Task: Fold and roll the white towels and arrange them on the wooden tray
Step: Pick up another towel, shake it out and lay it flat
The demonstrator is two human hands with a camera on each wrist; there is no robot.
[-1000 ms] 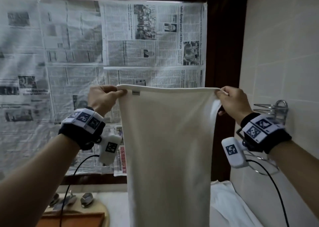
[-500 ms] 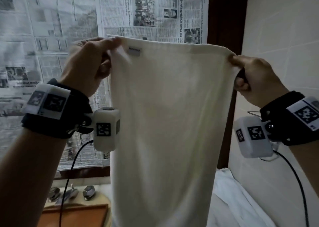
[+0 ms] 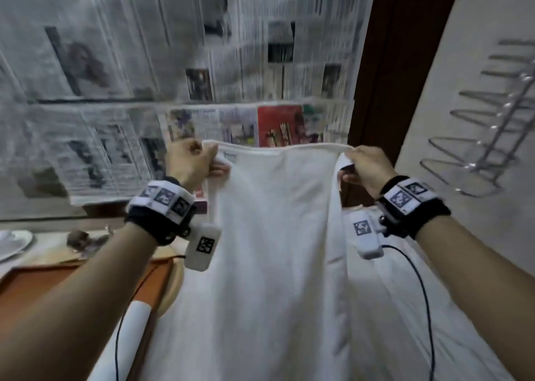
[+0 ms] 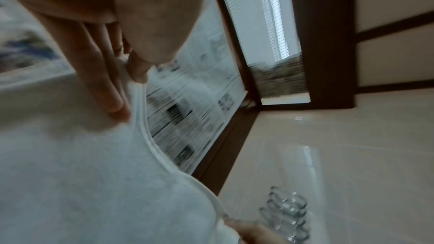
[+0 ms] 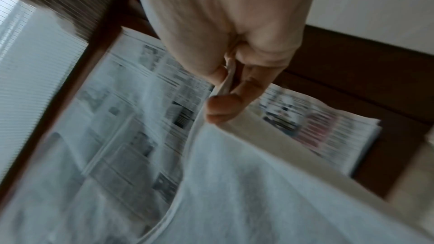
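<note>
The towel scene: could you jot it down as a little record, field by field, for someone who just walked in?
towel: white, held up by its top edge, hanging down
left hand: pinches the top left corner
right hand: pinches the top right corner
tray: wooden, lower left, partly behind the left arm
rolled towel: one white roll by the tray; whether it lies on it, cannot tell
backdrop: newspaper covers the window
wall: metal rack on the right
sharpness: all views blurred

white towel (image 3: 278,250), orange-brown tray (image 3: 43,288); grey newsprint (image 3: 115,62)
</note>
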